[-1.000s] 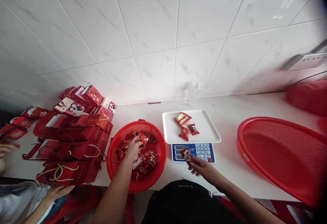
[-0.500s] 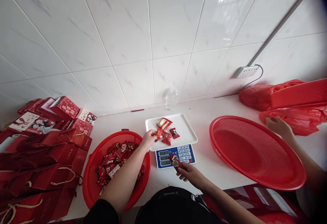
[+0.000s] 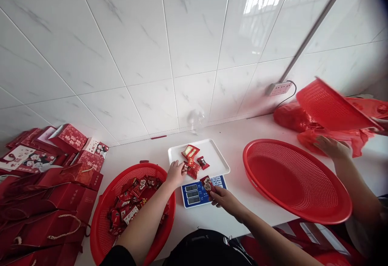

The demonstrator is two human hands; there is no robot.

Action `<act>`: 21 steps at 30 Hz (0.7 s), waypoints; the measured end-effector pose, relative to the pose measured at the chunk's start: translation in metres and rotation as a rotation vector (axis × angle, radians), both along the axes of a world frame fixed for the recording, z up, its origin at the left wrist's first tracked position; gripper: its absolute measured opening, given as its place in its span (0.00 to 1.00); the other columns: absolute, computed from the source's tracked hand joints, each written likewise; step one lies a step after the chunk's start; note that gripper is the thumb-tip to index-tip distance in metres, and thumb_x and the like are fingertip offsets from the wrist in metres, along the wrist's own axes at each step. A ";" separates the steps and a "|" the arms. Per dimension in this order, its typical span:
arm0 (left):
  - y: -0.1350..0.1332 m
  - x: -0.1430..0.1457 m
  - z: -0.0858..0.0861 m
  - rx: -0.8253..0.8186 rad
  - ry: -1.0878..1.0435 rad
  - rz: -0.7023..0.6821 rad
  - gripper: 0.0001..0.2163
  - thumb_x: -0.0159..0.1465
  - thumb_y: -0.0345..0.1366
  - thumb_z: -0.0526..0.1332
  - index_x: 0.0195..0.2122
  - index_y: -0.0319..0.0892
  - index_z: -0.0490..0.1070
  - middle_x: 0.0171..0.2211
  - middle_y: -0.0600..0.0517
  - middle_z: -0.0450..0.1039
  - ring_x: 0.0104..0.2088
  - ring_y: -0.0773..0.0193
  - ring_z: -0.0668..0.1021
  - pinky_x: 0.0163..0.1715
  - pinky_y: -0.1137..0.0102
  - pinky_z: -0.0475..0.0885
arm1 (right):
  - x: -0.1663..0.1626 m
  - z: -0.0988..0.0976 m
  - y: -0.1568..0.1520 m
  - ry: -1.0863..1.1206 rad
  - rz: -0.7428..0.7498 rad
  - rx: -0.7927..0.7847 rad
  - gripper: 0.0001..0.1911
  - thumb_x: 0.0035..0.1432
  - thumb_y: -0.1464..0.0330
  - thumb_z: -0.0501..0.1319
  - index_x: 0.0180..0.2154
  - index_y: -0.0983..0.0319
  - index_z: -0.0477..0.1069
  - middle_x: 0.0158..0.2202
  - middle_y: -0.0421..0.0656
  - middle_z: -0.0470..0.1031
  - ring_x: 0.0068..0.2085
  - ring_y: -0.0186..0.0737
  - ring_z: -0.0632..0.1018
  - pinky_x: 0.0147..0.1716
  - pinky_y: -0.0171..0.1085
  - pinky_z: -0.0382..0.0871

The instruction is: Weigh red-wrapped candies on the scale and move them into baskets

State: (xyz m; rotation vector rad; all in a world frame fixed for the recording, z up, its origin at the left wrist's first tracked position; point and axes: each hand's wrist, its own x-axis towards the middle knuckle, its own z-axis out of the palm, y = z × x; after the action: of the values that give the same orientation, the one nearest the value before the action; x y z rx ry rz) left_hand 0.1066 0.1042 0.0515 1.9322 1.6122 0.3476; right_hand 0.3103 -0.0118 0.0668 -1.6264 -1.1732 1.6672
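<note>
My left hand (image 3: 175, 173) rests at the near left corner of the white scale tray (image 3: 216, 155), fingers curled around a small red candy (image 3: 184, 168). On the tray lie a few red wrapped sweets (image 3: 194, 162). My right hand (image 3: 222, 197) pinches a red candy packet (image 3: 207, 184) over the blue keypad of the scale (image 3: 194, 194). Below my left forearm sits a red mesh basket (image 3: 104, 233) holding several wrapped sweets (image 3: 130, 205).
A large red mesh basket (image 3: 297, 181) sits to the right. Another person's hand (image 3: 332, 147) reaches to red plastic bags (image 3: 303, 120) under a raised red basket (image 3: 330, 104). Red gift bags and boxes (image 3: 51, 177) pile up at left. A wall socket (image 3: 279, 88) hangs on the tiles.
My left hand went from the candy basket to the scale tray with a candy. My right hand stayed over the scale. The view swung right; another person raised a red basket.
</note>
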 end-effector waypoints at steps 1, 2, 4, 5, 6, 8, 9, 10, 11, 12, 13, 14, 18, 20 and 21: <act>-0.004 -0.001 0.000 0.025 0.040 -0.013 0.19 0.57 0.36 0.58 0.52 0.44 0.66 0.58 0.45 0.59 0.61 0.52 0.56 0.56 0.61 0.56 | -0.001 0.002 0.008 -0.011 -0.002 0.001 0.13 0.52 0.58 0.56 0.32 0.61 0.65 0.28 0.39 0.72 0.29 0.34 0.72 0.29 0.34 0.63; -0.008 -0.002 0.000 0.049 0.072 -0.027 0.20 0.58 0.37 0.57 0.53 0.45 0.65 0.60 0.45 0.57 0.62 0.52 0.54 0.57 0.60 0.55 | -0.003 0.005 0.016 -0.021 -0.004 0.006 0.12 0.53 0.58 0.56 0.32 0.61 0.65 0.28 0.39 0.72 0.29 0.34 0.72 0.29 0.34 0.63; -0.017 -0.008 0.002 0.099 0.089 -0.039 0.19 0.60 0.38 0.56 0.53 0.45 0.65 0.59 0.46 0.58 0.61 0.53 0.56 0.57 0.60 0.56 | -0.006 0.010 0.035 -0.046 -0.010 0.034 0.12 0.54 0.59 0.55 0.32 0.61 0.66 0.28 0.39 0.72 0.29 0.34 0.73 0.29 0.34 0.64; -0.021 -0.012 0.003 0.126 0.070 -0.030 0.18 0.60 0.38 0.55 0.52 0.44 0.65 0.58 0.47 0.59 0.61 0.54 0.57 0.57 0.61 0.57 | -0.007 0.013 0.043 -0.069 -0.015 0.057 0.12 0.54 0.59 0.54 0.33 0.61 0.66 0.29 0.40 0.73 0.30 0.35 0.73 0.29 0.34 0.64; -0.026 -0.017 0.004 0.156 0.045 -0.014 0.17 0.60 0.37 0.54 0.51 0.44 0.66 0.57 0.47 0.61 0.60 0.56 0.59 0.57 0.62 0.57 | -0.009 0.015 0.051 -0.104 -0.018 0.088 0.12 0.55 0.60 0.54 0.36 0.61 0.67 0.30 0.40 0.73 0.30 0.35 0.73 0.29 0.34 0.65; -0.038 -0.031 0.005 0.203 0.004 0.027 0.16 0.61 0.36 0.53 0.50 0.43 0.67 0.55 0.47 0.63 0.59 0.58 0.61 0.57 0.63 0.58 | -0.010 0.019 0.063 -0.208 -0.003 0.172 0.16 0.55 0.61 0.54 0.44 0.60 0.66 0.33 0.41 0.74 0.32 0.37 0.74 0.32 0.36 0.65; -0.045 -0.039 0.004 0.210 -0.011 0.051 0.16 0.61 0.36 0.53 0.49 0.43 0.67 0.54 0.47 0.64 0.58 0.58 0.62 0.57 0.63 0.58 | -0.010 0.019 0.065 -0.263 0.019 0.214 0.19 0.55 0.62 0.54 0.49 0.59 0.64 0.35 0.42 0.74 0.33 0.38 0.74 0.33 0.37 0.65; -0.053 -0.047 0.002 0.204 -0.021 0.074 0.16 0.60 0.37 0.53 0.49 0.43 0.67 0.54 0.46 0.64 0.58 0.57 0.62 0.57 0.63 0.58 | -0.010 0.018 0.065 -0.308 0.049 0.247 0.22 0.54 0.62 0.55 0.52 0.58 0.63 0.36 0.42 0.75 0.34 0.38 0.74 0.35 0.37 0.65; -0.062 -0.054 -0.001 0.188 -0.028 0.098 0.16 0.60 0.38 0.53 0.49 0.43 0.67 0.54 0.46 0.64 0.58 0.57 0.61 0.57 0.61 0.58 | -0.010 0.016 0.062 -0.336 0.083 0.269 0.24 0.54 0.62 0.55 0.53 0.57 0.62 0.37 0.42 0.75 0.34 0.39 0.74 0.36 0.38 0.65; -0.072 -0.061 -0.005 0.165 -0.031 0.119 0.17 0.60 0.40 0.53 0.50 0.44 0.66 0.55 0.47 0.63 0.59 0.56 0.61 0.58 0.60 0.58 | -0.009 0.014 0.057 -0.343 0.121 0.276 0.24 0.54 0.62 0.55 0.53 0.57 0.63 0.37 0.42 0.75 0.35 0.40 0.74 0.36 0.38 0.65; -0.082 -0.067 -0.010 0.131 -0.031 0.133 0.19 0.60 0.41 0.53 0.51 0.44 0.65 0.57 0.46 0.62 0.60 0.55 0.60 0.58 0.59 0.57 | -0.009 0.010 0.050 -0.333 0.154 0.274 0.23 0.53 0.62 0.55 0.52 0.57 0.65 0.36 0.42 0.75 0.35 0.40 0.74 0.36 0.38 0.65; -0.093 -0.071 -0.015 0.088 -0.031 0.136 0.21 0.59 0.42 0.54 0.53 0.44 0.63 0.58 0.46 0.60 0.60 0.54 0.58 0.58 0.58 0.56 | -0.008 0.005 0.041 -0.315 0.178 0.269 0.22 0.53 0.61 0.55 0.50 0.57 0.66 0.36 0.43 0.75 0.35 0.41 0.74 0.36 0.38 0.65; -0.130 -0.073 -0.032 -0.130 -0.017 0.103 0.33 0.54 0.42 0.59 0.61 0.42 0.52 0.63 0.45 0.50 0.63 0.53 0.51 0.61 0.59 0.48 | -0.002 -0.010 0.004 -0.271 0.199 0.208 0.19 0.53 0.59 0.55 0.45 0.57 0.70 0.34 0.42 0.75 0.35 0.41 0.74 0.35 0.38 0.65; -0.140 -0.070 -0.034 -0.208 -0.012 0.114 0.35 0.54 0.40 0.58 0.62 0.41 0.49 0.64 0.45 0.47 0.64 0.55 0.49 0.62 0.59 0.46 | 0.002 -0.014 -0.010 -0.279 0.209 0.163 0.18 0.53 0.58 0.55 0.45 0.57 0.70 0.33 0.42 0.75 0.34 0.41 0.74 0.34 0.37 0.65; -0.142 -0.068 -0.033 -0.226 -0.012 0.121 0.34 0.55 0.38 0.57 0.62 0.40 0.48 0.64 0.45 0.47 0.64 0.56 0.49 0.62 0.60 0.45 | 0.004 -0.015 -0.014 -0.289 0.216 0.150 0.19 0.53 0.58 0.54 0.45 0.57 0.70 0.33 0.42 0.75 0.34 0.41 0.74 0.34 0.37 0.66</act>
State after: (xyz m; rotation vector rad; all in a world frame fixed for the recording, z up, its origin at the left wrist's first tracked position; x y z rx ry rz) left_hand 0.0382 -0.0382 0.0186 1.6663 1.6865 0.2146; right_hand 0.3146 -0.0263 0.0520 -1.7355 -1.6262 1.4583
